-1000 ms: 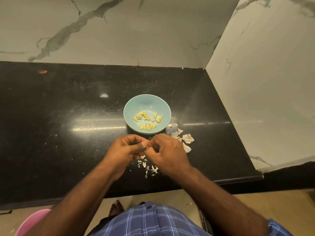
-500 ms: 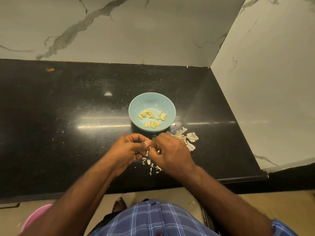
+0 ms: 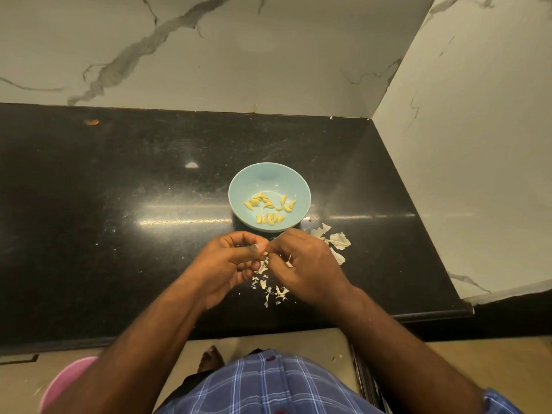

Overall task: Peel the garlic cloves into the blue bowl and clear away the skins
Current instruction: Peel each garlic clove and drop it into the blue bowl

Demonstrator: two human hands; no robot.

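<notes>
The garlic clove being worked is almost wholly hidden, pinched between the fingertips of both hands just in front of the blue bowl and above the table; only a pale sliver shows where the thumbs meet. Judging by the peeled cloves already lying in the bowl, it is a very small, light, firm thing with a smooth surface that likely turns slick once bared, so it wants holding by its ends or flat sides while the skin is lifted from a tip. The skin itself looks papery, thin and brittle, likely to tear off in flakes rather than in one piece. The left hand has its fingers curled in, thumb pressed against forefinger, closed tight on the clove. The right hand meets it thumb to thumb, fingers likewise curled, nipping what seems to be the clove's skin; exactly which part it has cannot be told. Fine skin scraps lie on the table under and between the hands, and larger skin pieces lie just beside the bowl to the right, none yet cleared.
</notes>
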